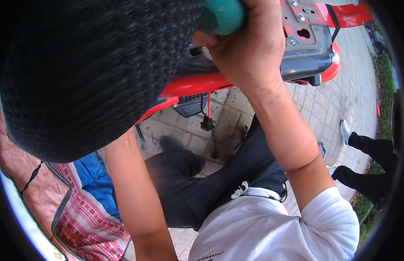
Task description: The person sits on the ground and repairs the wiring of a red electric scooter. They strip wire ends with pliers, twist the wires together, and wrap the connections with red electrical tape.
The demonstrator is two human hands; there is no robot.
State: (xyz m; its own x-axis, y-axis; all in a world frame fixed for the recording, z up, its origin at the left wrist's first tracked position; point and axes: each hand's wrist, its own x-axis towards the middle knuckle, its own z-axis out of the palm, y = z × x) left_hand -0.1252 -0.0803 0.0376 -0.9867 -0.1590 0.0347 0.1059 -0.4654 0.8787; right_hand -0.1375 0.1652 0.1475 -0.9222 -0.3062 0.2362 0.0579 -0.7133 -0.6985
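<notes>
My right hand (256, 52) is closed around a green rounded handle (223, 17) at the top of the view. The rest of the tool is hidden, so its kind does not show. A fingertip shows just below the handle; I cannot tell which hand it belongs to. Close to the camera, a large black knitted piece (93, 74) covers the upper left. My left forearm (139, 191) rises behind it, and my left hand is hidden. Behind my right hand is a red and black scooter-like vehicle (308, 63), with a screwed metal plate (293, 26) on top.
Below the red body hang a black connector (207, 123) on cables and a black footrest (189, 108). A pink and patterned quilted cover (91, 222) lies lower left. Another person's legs (369, 148) stand on the paving at right, beside a hedge (386, 87).
</notes>
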